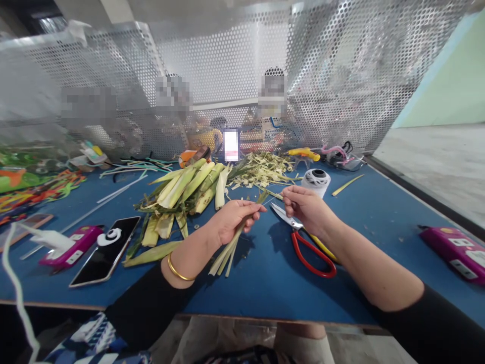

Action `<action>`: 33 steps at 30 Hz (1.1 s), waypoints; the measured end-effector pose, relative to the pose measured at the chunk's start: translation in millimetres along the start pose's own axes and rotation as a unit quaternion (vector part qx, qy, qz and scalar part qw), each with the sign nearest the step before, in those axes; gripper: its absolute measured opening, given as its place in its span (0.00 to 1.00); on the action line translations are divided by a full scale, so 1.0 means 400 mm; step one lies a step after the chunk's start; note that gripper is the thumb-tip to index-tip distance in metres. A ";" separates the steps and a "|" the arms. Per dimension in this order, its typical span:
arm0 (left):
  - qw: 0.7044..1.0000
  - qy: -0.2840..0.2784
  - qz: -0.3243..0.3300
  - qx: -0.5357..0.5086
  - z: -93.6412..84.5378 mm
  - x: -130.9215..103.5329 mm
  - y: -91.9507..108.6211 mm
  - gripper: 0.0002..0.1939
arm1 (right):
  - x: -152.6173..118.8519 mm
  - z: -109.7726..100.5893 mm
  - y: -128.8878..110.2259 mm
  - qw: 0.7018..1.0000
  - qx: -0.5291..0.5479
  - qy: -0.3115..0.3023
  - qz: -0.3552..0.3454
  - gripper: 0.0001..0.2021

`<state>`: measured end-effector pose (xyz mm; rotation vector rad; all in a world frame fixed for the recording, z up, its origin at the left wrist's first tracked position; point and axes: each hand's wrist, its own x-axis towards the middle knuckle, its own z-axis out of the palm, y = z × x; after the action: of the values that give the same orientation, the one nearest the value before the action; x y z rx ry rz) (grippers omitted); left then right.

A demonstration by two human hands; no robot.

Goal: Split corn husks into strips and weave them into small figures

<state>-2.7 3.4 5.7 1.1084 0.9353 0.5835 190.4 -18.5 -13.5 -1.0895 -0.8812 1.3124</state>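
My left hand (237,220) is closed on a small bundle of pale green husk strips (226,257), whose ends fan out below it toward the table's front. A thin white thread (270,200) runs from the bundle to my right hand (301,202), which pinches it. Scissors with red handles (308,263) lie beneath my right hand, blades pointing up and left, with a yellow-handled tool (322,246) beside them. Just behind my right hand stands a white spool of thread (316,182). A heap of corn husks (189,187) lies left of my hands.
On the blue table (280,298) lie a phone (108,253), magenta power blocks (74,247) at left and right (456,253), husk scraps (261,169) and coloured strips (56,192). A lit phone (231,145) stands before a perforated metal screen (235,50); people are behind it.
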 end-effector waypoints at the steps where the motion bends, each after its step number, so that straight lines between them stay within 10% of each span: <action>1: 1.000 0.002 0.003 0.007 0.001 -0.001 0.001 0.07 | 0.002 -0.003 -0.003 1.000 0.008 0.011 0.000 0.13; 8: 0.996 0.024 0.035 0.075 0.003 0.003 -0.003 0.09 | 0.006 -0.009 -0.013 0.999 0.033 0.030 -0.018 0.11; 19: 0.982 -0.015 -0.004 0.188 0.002 -0.006 -0.001 0.07 | -0.043 0.017 -0.035 0.902 -0.251 -0.051 -0.348 0.09; 33: 0.942 -0.161 0.028 0.292 0.011 -0.021 -0.009 0.07 | -0.003 -0.002 -0.007 0.934 -0.284 -0.015 -0.217 0.07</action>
<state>-3.1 -6.7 5.7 1.7087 0.8075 0.1492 191.7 -19.7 -11.0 -1.2150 -1.4857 0.7165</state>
